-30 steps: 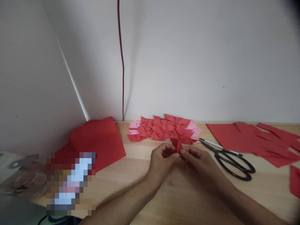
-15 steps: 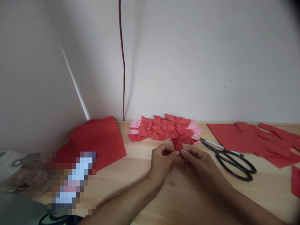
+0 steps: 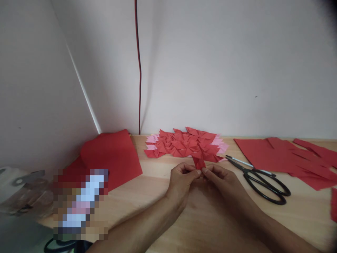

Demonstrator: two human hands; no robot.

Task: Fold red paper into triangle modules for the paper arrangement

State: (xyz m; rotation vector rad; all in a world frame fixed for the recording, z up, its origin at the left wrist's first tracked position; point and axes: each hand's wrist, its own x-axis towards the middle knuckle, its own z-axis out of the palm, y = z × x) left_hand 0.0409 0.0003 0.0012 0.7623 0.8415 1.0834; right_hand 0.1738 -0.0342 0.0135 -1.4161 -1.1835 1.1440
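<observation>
My left hand (image 3: 181,181) and my right hand (image 3: 222,179) meet over the wooden table (image 3: 205,218), fingertips pinched together on a small folded piece of red paper (image 3: 198,162). Its pointed end sticks up between my thumbs. Just beyond my hands lies a pile of folded red and pink paper pieces (image 3: 185,144) against the wall.
Black scissors (image 3: 263,181) lie to the right of my right hand, blades pointing left. Cut red paper sheets and strips (image 3: 286,156) cover the far right. A large red sheet (image 3: 110,158) lies at the left. A red and black cable (image 3: 139,70) hangs down the wall.
Both hands stay pinched on the red paper piece with hardly any shift. The view has drifted slightly.
</observation>
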